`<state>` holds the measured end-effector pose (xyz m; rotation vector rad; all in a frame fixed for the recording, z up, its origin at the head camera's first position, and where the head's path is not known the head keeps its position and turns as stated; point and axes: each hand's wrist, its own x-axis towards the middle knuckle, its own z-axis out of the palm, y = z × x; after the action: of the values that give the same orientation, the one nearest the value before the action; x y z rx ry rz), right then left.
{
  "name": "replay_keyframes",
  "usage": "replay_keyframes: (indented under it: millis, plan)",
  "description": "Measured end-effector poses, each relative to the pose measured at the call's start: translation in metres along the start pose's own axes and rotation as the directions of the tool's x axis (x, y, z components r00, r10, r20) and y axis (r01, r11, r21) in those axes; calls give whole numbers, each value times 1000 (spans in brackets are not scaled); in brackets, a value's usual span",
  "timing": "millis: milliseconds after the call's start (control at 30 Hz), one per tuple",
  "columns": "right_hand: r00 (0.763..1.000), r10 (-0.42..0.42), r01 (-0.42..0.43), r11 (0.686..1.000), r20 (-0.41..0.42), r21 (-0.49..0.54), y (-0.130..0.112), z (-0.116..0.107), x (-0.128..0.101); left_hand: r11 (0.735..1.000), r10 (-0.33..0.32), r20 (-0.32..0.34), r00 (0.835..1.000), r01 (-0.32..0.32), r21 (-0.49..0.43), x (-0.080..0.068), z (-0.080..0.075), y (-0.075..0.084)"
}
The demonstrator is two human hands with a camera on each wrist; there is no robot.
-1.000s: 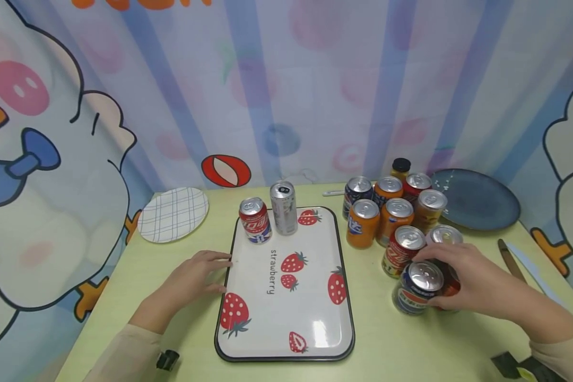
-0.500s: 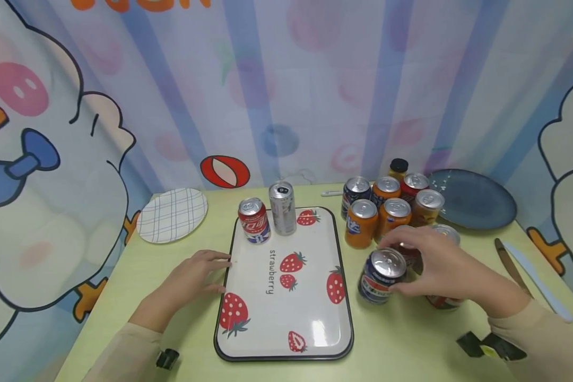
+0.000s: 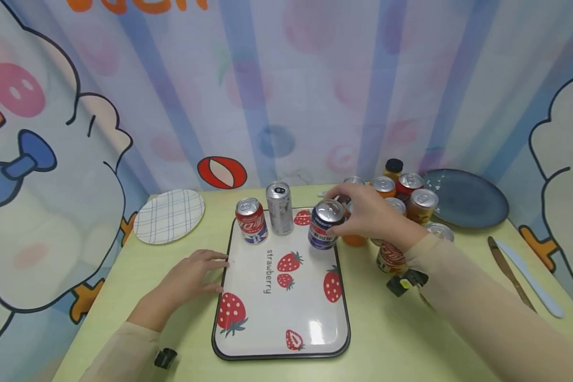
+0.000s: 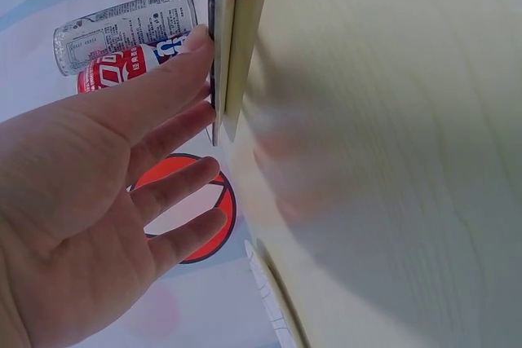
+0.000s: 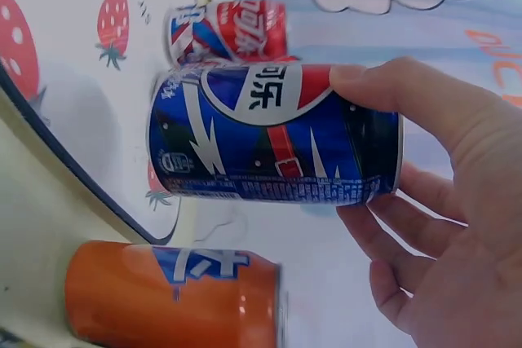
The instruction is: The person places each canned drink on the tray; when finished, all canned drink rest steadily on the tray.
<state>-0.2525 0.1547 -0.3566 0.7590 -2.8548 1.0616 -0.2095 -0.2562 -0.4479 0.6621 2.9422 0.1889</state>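
Note:
My right hand (image 3: 370,212) grips a blue Pepsi can (image 3: 321,233) near its top, thumb on one side and fingers on the other. The can stands upright over the far right corner of a strawberry-print tray (image 3: 305,318); I cannot tell if its base touches. In the right wrist view, an orange soda can (image 5: 163,295) is close beside it. Farther left on the tray are a red cola can (image 3: 251,223) and a tall silver can (image 3: 280,212). My left hand (image 3: 186,278) has its fingers extended, fingertips at the tray's left edge.
Several soda cans (image 3: 421,204) cluster right of the tray, partly hidden by my right arm. A black-capped bottle (image 3: 393,167) and a dark blue plate (image 3: 468,199) sit behind. Two knives, one brown (image 3: 511,273) and one pale blue (image 3: 530,278), lie far right; a checked plate (image 3: 169,216) lies left.
My right hand has carried the Pepsi can leftward and away from me, from the near end of the can group to the tray's far right corner. My left hand has stayed put.

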Motion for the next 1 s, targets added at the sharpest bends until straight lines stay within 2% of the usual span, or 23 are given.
replay_keyframes:
  millis: [167, 333, 467, 1000]
  plan:
    - [1000, 28, -27, 999, 13, -27, 6, 14, 32, 1000, 3, 3, 1000, -3, 14, -1, 1, 1]
    - [997, 71, -70, 997, 25, -21, 14, 26, 52, 1000, 1, -3, 1000, -1, 20, 0, -1, 2]
    - [994, 105, -104, 994, 29, -24, 19, 32, 62, 1000, -8, -1, 1000, 8, 25, 0, -2, 3]
    - [994, 104, -99, 988, 42, -115, 25, 38, 82, 999, -17, 10, 1000, 17, 33, 0, -3, 3]
